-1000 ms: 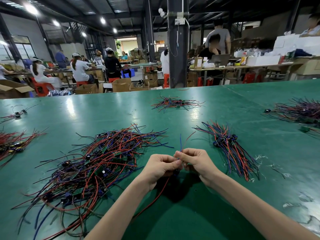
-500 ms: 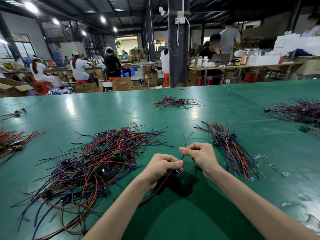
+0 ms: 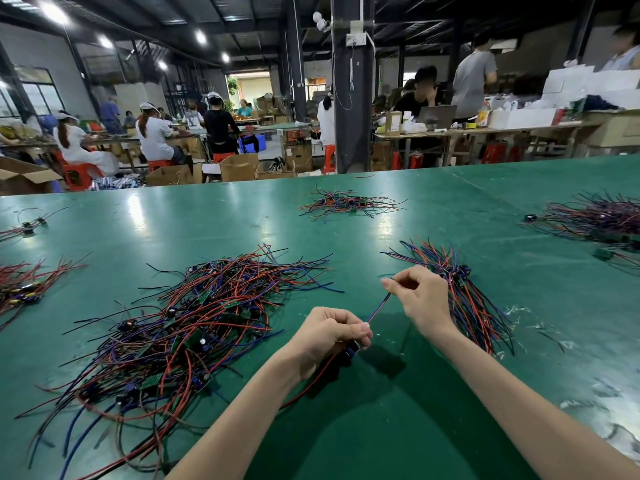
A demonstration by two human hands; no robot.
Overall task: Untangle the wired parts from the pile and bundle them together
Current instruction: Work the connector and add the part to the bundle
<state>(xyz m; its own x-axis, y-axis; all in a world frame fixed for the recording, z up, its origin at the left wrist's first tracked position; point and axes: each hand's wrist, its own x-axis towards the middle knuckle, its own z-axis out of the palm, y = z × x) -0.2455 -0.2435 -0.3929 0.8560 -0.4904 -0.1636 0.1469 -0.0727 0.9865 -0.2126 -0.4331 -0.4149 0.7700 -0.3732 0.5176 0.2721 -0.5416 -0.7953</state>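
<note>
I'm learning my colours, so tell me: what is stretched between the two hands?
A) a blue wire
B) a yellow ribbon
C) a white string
A: a thin blue wire runs from the left hand up to the right hand, and each hand pinches it.

Green worktable [image 3: 173,223], dark pillar [image 3: 351,109], ceiling lights [image 3: 55,12], cardboard boxes [image 3: 239,167]
</note>
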